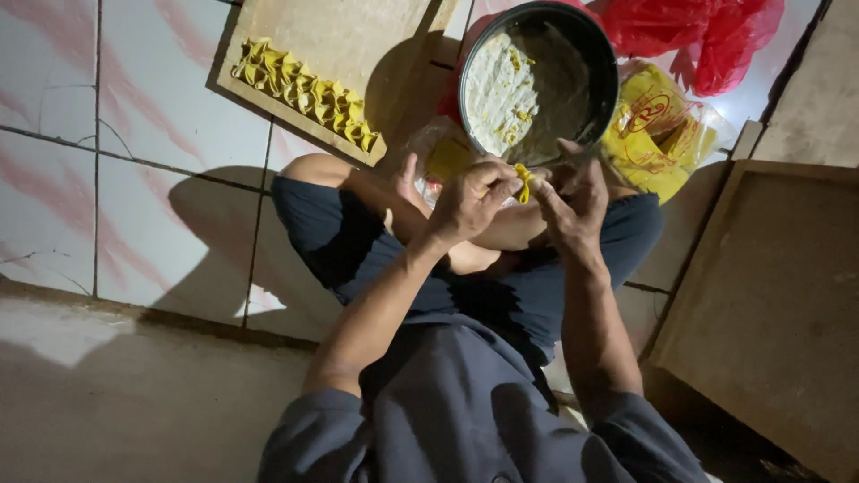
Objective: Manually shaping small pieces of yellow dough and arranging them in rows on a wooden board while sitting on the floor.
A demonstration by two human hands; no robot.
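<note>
Posture: I sit cross-legged on a tiled floor [161, 134], head camera looking straight down over my lap.
Left hand: my left hand [467, 201] is raised over my knees, thumb and forefinger pinched narrow on one edge of a small yellow wrapper [523, 183].
Right hand: my right hand [575, 204] meets it from the other side, fingers closed narrow against the same piece; the exact finger contact is partly hidden.
Piece in hand: the yellow wrapper is held in the air between both hands, just below the rim of the round dark bowl [539, 79], and looks folded on itself.
Bowl: holds a pale filling with yellow flecks spread over its left half; the right half is in shadow.
Finished row: a line of folded yellow dumplings [304, 92] lies along the near edge of a wooden board [349, 36], well apart from my hands.
Surroundings: a yellow packet [658, 134] sits beside the bowl, a red plastic bag [707, 36] behind it, a second board [778, 304] to my right.
Step, as I judge it: pleating and sealing one dumpling.
Next move calls for: a firm, even pinch along the open edge so the filling stays in, then a reach to the row's free end.
</note>
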